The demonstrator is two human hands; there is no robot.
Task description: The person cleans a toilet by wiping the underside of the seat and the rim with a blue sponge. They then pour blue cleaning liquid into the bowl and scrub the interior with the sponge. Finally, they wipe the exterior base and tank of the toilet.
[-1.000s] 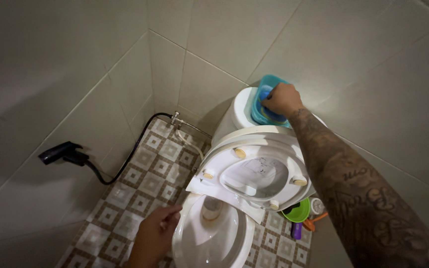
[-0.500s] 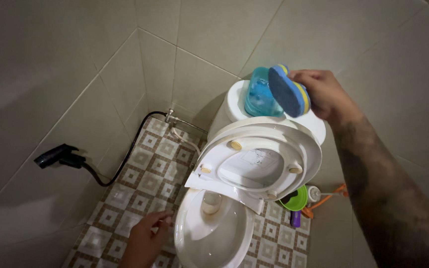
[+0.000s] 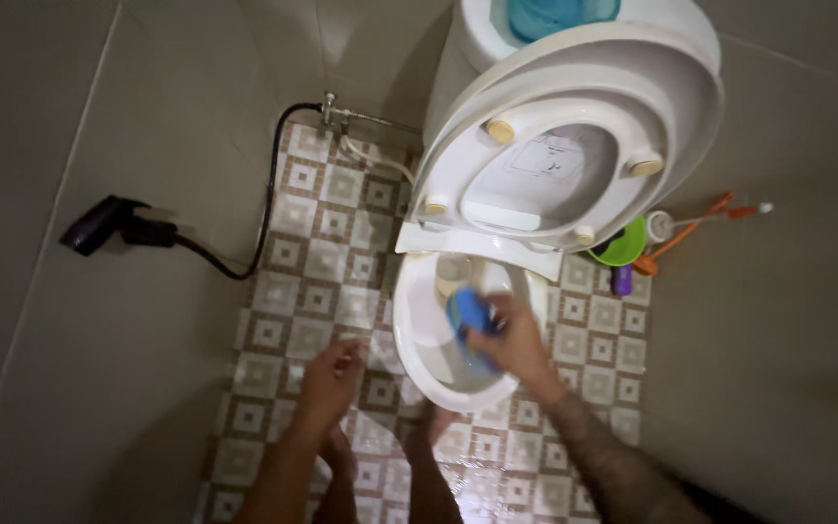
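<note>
My right hand (image 3: 514,342) grips a blue sponge (image 3: 467,314) and holds it down inside the white toilet bowl (image 3: 417,344). My left hand (image 3: 330,374) hovers empty just left of the bowl's rim, fingers spread, above the patterned floor. The toilet's seat and lid (image 3: 574,146) stand raised against the tank (image 3: 477,29). A teal container (image 3: 560,15) sits on top of the tank. My bare feet show on the wet tiles below the bowl.
A black spray nozzle (image 3: 99,223) hangs on the left wall, its hose running to a valve (image 3: 330,109) by the tank. A green cup (image 3: 625,245), a purple item and orange-handled brushes (image 3: 700,221) lie right of the toilet. Grey tiled walls close in on both sides.
My right hand has carried the blue sponge from above the tank down into the bowl. The view has tilted downward, and my left hand has stayed beside the rim.
</note>
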